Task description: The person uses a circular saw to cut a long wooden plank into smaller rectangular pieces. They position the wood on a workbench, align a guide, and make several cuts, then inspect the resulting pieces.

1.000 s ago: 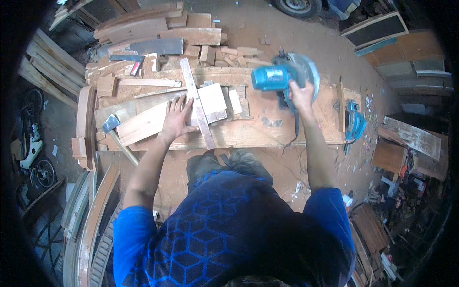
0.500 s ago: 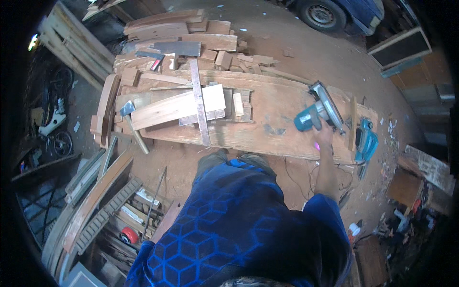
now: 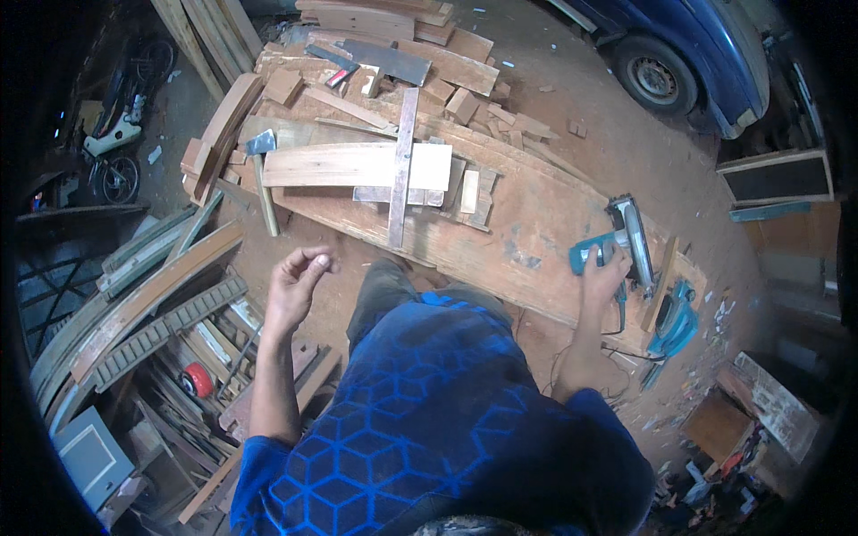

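- The right hand (image 3: pixel 606 273) had its fingers clamped round the handle of a teal-and-grey circular saw (image 3: pixel 635 243) — likely the surest hold on such a bulky tool.
- The saw stood at the right of a long, dusty wooden workbench (image 3: pixel 487 255), near a teal power planer (image 3: pixel 675 323), perhaps to keep both away from the stacked boards.
- The left hand (image 3: pixel 299 279) hung off the bench's near edge, seemingly empty, thumb and fingertips together.
- A flat, reddish-grey strip (image 3: pixel 404 170) crossed a pale wooden plank (image 3: pixel 331 165), perhaps as a straightedge.
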Tool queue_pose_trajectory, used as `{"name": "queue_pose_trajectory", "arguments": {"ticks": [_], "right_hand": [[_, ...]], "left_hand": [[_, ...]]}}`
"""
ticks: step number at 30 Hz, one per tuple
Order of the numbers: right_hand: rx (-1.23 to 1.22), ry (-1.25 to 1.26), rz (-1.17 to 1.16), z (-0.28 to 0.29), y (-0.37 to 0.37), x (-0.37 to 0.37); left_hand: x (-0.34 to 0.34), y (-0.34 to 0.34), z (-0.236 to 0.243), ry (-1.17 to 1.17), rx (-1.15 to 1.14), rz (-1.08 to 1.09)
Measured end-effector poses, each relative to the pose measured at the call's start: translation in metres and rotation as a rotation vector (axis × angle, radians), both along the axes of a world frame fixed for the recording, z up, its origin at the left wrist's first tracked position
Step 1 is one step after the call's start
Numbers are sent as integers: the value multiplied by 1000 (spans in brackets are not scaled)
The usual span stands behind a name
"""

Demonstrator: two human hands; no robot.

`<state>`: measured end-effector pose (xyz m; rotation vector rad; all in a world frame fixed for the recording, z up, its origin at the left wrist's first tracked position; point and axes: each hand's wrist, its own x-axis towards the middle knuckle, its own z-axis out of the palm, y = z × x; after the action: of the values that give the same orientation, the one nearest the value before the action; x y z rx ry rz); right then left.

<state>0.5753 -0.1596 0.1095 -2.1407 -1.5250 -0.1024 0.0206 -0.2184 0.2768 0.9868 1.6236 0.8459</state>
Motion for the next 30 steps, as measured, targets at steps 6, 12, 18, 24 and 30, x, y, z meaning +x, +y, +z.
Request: {"name": "queue_pose_trajectory", "arguments": {"ticks": [6, 12, 18, 24, 30], "right_hand": [[-57, 271, 266, -27, 69, -96], [-594, 304, 368, -79, 106, -222], [-693, 224, 189, -92, 110, -272], [-676, 359, 268, -103, 124, -257], [-430, 480, -114, -88, 167, -208]], "left_hand": [[69, 54, 141, -776, 817, -691], [76, 53, 178, -1047, 962, -843], [17, 124, 188, -888, 776, -1269], [-45, 120, 166, -1309, 239, -494], [-56, 153, 183, -1162, 224, -585]]}}
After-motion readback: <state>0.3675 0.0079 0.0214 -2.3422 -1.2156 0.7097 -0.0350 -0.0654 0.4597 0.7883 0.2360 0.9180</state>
